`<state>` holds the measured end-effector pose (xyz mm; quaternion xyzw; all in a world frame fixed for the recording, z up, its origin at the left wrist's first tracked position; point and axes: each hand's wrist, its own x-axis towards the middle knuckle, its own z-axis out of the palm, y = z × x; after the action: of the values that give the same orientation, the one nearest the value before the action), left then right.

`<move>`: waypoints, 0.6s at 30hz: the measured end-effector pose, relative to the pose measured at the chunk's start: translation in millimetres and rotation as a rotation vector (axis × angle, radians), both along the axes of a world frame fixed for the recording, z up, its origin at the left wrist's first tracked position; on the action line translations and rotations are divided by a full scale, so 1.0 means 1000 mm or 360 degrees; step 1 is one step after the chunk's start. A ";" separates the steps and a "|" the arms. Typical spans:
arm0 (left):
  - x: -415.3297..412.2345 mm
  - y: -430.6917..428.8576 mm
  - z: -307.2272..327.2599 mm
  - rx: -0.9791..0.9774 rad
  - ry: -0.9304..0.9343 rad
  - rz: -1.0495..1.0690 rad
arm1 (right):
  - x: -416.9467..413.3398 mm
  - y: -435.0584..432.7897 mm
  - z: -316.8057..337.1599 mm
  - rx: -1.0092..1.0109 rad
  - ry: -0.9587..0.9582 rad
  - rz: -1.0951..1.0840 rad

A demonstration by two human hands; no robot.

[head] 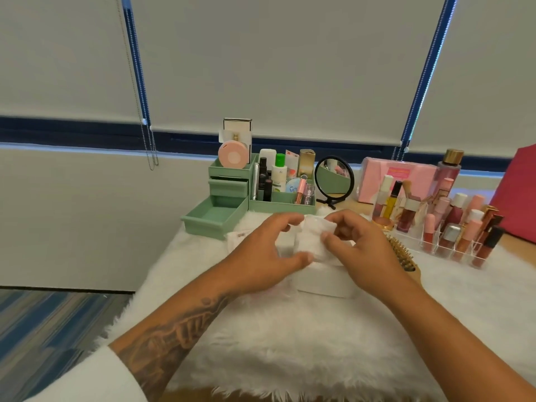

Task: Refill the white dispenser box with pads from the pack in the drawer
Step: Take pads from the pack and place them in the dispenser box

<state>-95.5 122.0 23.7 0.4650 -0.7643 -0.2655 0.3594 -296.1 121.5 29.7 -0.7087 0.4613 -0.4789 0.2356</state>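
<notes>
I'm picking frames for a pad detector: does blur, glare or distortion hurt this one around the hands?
Head view: light is soft and even, no glare; the pads gripped by the left hand and right hand, the white dispenser box and the fur rug are all white, so their edges wash out; the wide-angle lens tilts the blue window frames.

both hands (304, 248) close together, fingers curled, pinching
</notes>
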 end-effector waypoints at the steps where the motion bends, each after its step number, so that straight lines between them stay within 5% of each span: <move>1: 0.001 0.000 -0.004 0.0023 -0.0186 -0.0031 | -0.003 -0.003 0.000 0.0036 0.0014 -0.0022; 4: 0.001 0.001 -0.013 -0.0027 -0.0478 -0.0079 | -0.006 -0.007 0.001 0.0122 0.0160 -0.0070; 11: -0.001 0.005 -0.014 -0.0018 -0.0341 -0.0014 | 0.004 -0.004 0.001 0.0125 0.0632 -0.0219; 18: -0.001 0.005 -0.017 -0.0005 -0.0334 0.0008 | 0.005 -0.003 0.001 0.0176 0.0482 -0.0206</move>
<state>-96.1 127.3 6.2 0.4916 -0.7969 -0.2134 0.2788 -291.4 118.4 30.5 -0.7276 0.5619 -0.3548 0.1706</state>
